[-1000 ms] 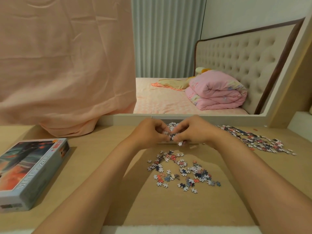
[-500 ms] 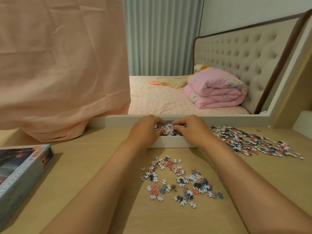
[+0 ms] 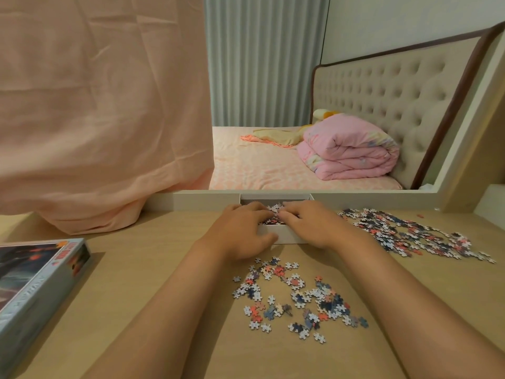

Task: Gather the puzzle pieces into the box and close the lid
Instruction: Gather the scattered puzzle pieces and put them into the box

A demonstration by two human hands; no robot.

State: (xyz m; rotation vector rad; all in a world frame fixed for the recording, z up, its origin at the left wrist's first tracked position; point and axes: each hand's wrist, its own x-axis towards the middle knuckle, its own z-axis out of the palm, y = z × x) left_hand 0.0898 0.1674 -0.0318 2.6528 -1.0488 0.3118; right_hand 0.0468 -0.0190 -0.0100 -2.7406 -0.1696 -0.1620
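Note:
A shallow white box [image 3: 284, 236] sits at the far middle of the wooden desk and has puzzle pieces [image 3: 274, 208] in it. My left hand [image 3: 243, 231] and my right hand [image 3: 311, 225] lie palm down over the box, fingertips nearly meeting on the pieces inside, fingers spread. A loose scatter of puzzle pieces [image 3: 297, 296] lies on the desk just in front of the box, between my forearms. A bigger spread of pieces [image 3: 404, 231] lies to the right of the box. The printed lid [image 3: 35, 280] rests at the left edge of the desk.
A peach cloth [image 3: 95, 132] hangs down onto the desk at the back left. A white ledge [image 3: 191, 199] runs along the back of the desk, with a mirror above it showing a bed and a pink duvet. One stray piece [image 3: 420, 215] lies at the far right.
My cupped hands, holding a clump of pieces above the desk, moved forward and down over the white box and flattened out; the pieces now lie in the box.

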